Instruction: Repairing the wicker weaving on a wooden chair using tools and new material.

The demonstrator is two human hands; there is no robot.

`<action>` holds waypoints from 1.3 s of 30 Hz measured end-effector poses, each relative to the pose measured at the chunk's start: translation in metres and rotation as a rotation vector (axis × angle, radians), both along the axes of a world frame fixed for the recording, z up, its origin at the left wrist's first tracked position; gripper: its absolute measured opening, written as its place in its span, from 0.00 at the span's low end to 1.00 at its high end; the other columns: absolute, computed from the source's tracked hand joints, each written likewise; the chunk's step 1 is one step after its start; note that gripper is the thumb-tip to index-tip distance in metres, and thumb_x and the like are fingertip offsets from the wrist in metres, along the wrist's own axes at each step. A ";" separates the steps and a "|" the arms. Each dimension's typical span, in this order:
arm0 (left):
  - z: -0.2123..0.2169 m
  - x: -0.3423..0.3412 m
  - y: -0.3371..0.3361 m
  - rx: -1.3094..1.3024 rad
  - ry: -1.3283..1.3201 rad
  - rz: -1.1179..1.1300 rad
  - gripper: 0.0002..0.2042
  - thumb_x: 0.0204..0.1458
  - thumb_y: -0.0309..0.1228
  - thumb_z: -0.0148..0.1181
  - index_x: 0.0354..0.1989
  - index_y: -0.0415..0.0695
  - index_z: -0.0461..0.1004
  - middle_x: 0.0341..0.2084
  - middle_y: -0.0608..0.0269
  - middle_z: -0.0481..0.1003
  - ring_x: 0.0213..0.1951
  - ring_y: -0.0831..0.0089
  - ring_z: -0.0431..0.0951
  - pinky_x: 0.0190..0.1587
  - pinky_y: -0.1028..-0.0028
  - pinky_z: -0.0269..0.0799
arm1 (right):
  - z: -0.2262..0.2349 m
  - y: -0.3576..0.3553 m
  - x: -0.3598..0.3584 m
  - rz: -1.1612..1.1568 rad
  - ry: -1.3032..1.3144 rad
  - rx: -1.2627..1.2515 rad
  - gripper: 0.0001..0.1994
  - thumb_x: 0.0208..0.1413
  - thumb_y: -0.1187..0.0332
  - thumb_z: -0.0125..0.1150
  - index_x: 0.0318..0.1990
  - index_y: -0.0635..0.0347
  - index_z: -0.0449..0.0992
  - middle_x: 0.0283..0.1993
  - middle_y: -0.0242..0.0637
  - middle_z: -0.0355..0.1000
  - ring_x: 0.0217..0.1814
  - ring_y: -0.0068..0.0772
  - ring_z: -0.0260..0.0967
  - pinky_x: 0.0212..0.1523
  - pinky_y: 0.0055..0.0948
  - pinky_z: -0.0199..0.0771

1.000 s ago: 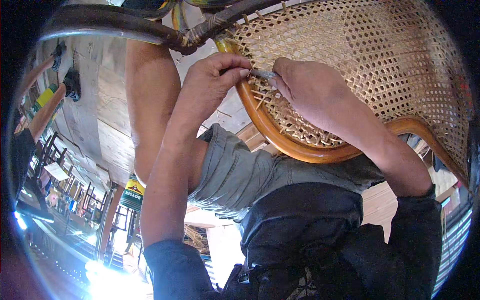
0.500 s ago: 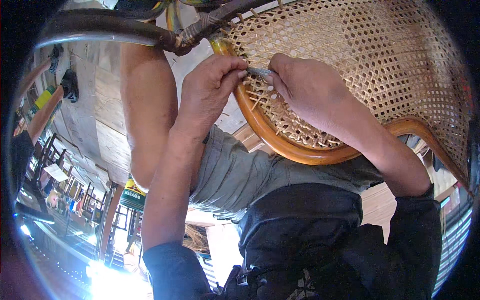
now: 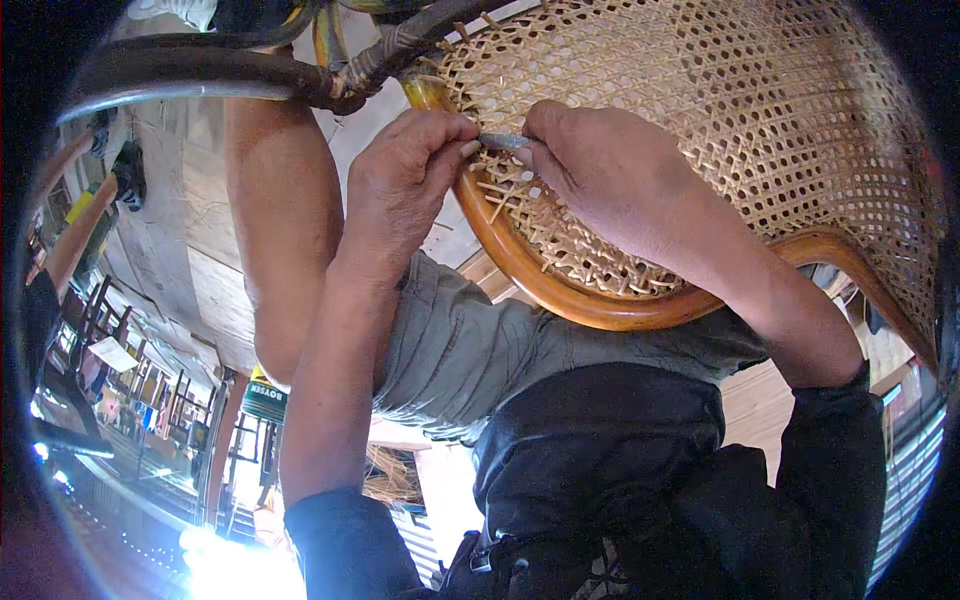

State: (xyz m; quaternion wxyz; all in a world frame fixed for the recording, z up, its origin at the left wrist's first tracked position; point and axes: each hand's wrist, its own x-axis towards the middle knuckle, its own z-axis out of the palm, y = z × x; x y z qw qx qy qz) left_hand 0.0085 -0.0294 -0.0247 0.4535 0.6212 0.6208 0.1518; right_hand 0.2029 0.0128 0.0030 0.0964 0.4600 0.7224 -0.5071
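A woven cane panel (image 3: 770, 110) with open holes sits in a curved, varnished wooden frame (image 3: 545, 280), which rests over my lap. Short loose cane ends stick out along the frame's inner edge. My right hand (image 3: 625, 185) is closed over the weave, pinching a slim grey tool (image 3: 503, 142) whose exact kind I cannot make out. Close to the frame's left side, my left hand (image 3: 400, 185) pinches with thumb and forefinger at the tool's far end. Whether those fingers hold the tool's tip or a cane strand is hidden.
A dark curved pole (image 3: 200, 72) crosses the upper left and meets a wrapped joint (image 3: 385, 62) near the frame. Below my left forearm stands a green tin (image 3: 264, 400). Cane strips (image 3: 393, 475) lie near my left elbow. Another person's foot (image 3: 130, 178) shows at far left.
Both hands, the grey tool and the upper part of the cane panel sit slightly further left in the picture. Each hand keeps the same pinch.
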 end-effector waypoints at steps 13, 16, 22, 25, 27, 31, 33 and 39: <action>-0.004 -0.008 0.007 0.112 -0.043 -0.153 0.08 0.41 0.20 0.61 0.32 0.41 0.74 0.27 0.56 0.74 0.32 0.60 0.76 0.34 0.71 0.72 | 0.002 0.007 0.012 0.058 0.034 0.057 0.12 0.58 0.62 0.49 0.33 0.62 0.72 0.22 0.48 0.69 0.27 0.51 0.70 0.28 0.44 0.68; -0.006 -0.005 0.007 0.110 -0.080 -0.119 0.08 0.41 0.20 0.61 0.32 0.40 0.74 0.27 0.56 0.74 0.32 0.60 0.76 0.34 0.71 0.73 | -0.002 0.005 0.013 0.094 0.017 0.122 0.13 0.58 0.61 0.49 0.32 0.62 0.72 0.22 0.48 0.69 0.26 0.50 0.70 0.29 0.43 0.68; -0.005 -0.006 0.006 0.082 -0.070 -0.111 0.08 0.41 0.20 0.60 0.31 0.40 0.74 0.26 0.56 0.73 0.32 0.60 0.76 0.34 0.71 0.72 | -0.003 0.006 0.010 0.109 0.036 0.117 0.13 0.58 0.59 0.48 0.33 0.60 0.72 0.22 0.47 0.69 0.27 0.50 0.71 0.29 0.44 0.69; -0.003 -0.005 0.007 0.062 -0.069 -0.103 0.07 0.41 0.20 0.60 0.31 0.40 0.74 0.26 0.56 0.73 0.32 0.61 0.76 0.34 0.71 0.72 | -0.002 0.005 0.008 0.140 -0.007 0.113 0.13 0.58 0.59 0.47 0.33 0.59 0.72 0.22 0.47 0.69 0.28 0.50 0.71 0.30 0.44 0.70; -0.002 -0.005 0.008 0.091 -0.059 -0.132 0.07 0.42 0.20 0.60 0.31 0.40 0.74 0.26 0.56 0.73 0.32 0.61 0.76 0.35 0.71 0.72 | -0.003 0.004 0.006 0.150 -0.037 0.148 0.13 0.58 0.59 0.47 0.33 0.59 0.72 0.22 0.47 0.70 0.29 0.50 0.71 0.30 0.44 0.70; -0.004 -0.004 0.007 0.048 -0.105 -0.087 0.07 0.42 0.20 0.60 0.31 0.39 0.74 0.26 0.56 0.73 0.32 0.61 0.76 0.35 0.71 0.72 | -0.002 0.005 0.004 0.166 -0.085 0.112 0.13 0.58 0.60 0.47 0.33 0.59 0.72 0.23 0.47 0.70 0.29 0.49 0.71 0.30 0.43 0.71; -0.002 -0.004 0.009 0.076 -0.062 -0.130 0.07 0.41 0.19 0.59 0.32 0.40 0.74 0.27 0.56 0.73 0.32 0.61 0.76 0.35 0.71 0.72 | -0.009 0.001 0.009 0.116 0.064 0.269 0.13 0.58 0.60 0.47 0.33 0.60 0.72 0.23 0.48 0.69 0.28 0.49 0.71 0.30 0.42 0.70; 0.000 -0.005 0.009 0.055 -0.038 -0.138 0.07 0.42 0.19 0.59 0.32 0.40 0.74 0.27 0.56 0.73 0.32 0.61 0.76 0.36 0.71 0.72 | -0.004 0.025 0.006 0.135 0.051 -0.044 0.15 0.54 0.62 0.48 0.33 0.65 0.75 0.31 0.52 0.72 0.36 0.53 0.72 0.36 0.44 0.72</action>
